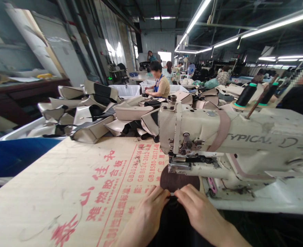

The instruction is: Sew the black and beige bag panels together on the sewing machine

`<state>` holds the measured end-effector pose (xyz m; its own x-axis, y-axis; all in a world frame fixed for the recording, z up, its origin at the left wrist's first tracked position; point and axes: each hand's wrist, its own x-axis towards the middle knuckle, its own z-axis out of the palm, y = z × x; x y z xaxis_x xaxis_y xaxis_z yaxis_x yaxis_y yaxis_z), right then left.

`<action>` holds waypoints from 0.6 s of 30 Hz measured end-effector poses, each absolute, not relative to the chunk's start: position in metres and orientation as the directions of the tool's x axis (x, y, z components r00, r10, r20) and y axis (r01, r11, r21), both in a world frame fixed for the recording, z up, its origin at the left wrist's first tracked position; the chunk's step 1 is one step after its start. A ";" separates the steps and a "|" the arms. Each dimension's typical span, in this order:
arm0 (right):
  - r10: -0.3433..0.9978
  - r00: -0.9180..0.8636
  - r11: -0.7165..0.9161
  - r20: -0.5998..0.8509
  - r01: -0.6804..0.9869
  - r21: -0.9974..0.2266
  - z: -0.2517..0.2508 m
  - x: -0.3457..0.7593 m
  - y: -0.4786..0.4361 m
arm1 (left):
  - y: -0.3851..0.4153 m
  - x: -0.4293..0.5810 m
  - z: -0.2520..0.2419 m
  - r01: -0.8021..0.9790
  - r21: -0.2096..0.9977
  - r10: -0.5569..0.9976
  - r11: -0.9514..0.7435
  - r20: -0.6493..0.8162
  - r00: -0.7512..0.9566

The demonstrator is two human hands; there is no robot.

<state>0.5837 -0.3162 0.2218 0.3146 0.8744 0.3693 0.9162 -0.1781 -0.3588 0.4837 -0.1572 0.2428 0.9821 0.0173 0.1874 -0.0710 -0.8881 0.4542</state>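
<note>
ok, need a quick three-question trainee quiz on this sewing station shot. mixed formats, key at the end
1. Multiple choice: what colour is the print on the wooden board?
A) blue
B) red
C) green

2. True or false: the left hand and the right hand are held far apart.

3. Fill in: the thread on the spools behind the sewing machine is ____.

Key:
1. B
2. False; they nearly meet, with a small pale piece between them.
3. Black
</note>
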 end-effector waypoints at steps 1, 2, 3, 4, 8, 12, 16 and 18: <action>0.889 0.289 -0.166 0.356 0.927 -0.337 0.223 0.584 -0.317 | -0.157 0.484 0.243 -0.066 0.476 0.026 -0.877 0.183 0.983; 0.900 0.271 -0.160 0.341 0.934 -0.320 0.224 0.585 -0.317 | -0.156 0.484 0.243 -0.063 0.500 0.034 -0.864 0.182 0.983; 0.908 0.262 -0.159 0.327 0.938 -0.309 0.225 0.585 -0.317 | -0.156 0.484 0.242 -0.060 0.526 0.044 -0.849 0.183 0.982; 0.910 0.265 -0.165 0.317 0.936 -0.310 0.225 0.585 -0.316 | -0.156 0.484 0.240 -0.054 0.554 0.059 -0.831 0.185 0.981; 0.896 0.323 -0.180 0.306 0.892 -0.414 0.223 0.586 -0.311 | -0.155 0.485 0.233 -0.007 0.660 0.136 -0.751 0.164 0.977; 0.877 0.365 -0.163 0.312 0.838 -0.521 0.219 0.589 -0.306 | -0.153 0.490 0.233 0.038 0.706 0.169 -0.707 0.116 0.979; 0.847 0.388 -0.170 0.362 0.845 -0.507 0.217 0.590 -0.302 | -0.143 0.489 0.235 0.083 0.753 0.202 -0.653 0.067 0.977; 0.837 0.390 -0.174 0.384 0.855 -0.488 0.216 0.590 -0.302 | -0.134 0.482 0.232 0.072 0.780 0.178 -0.622 0.051 0.983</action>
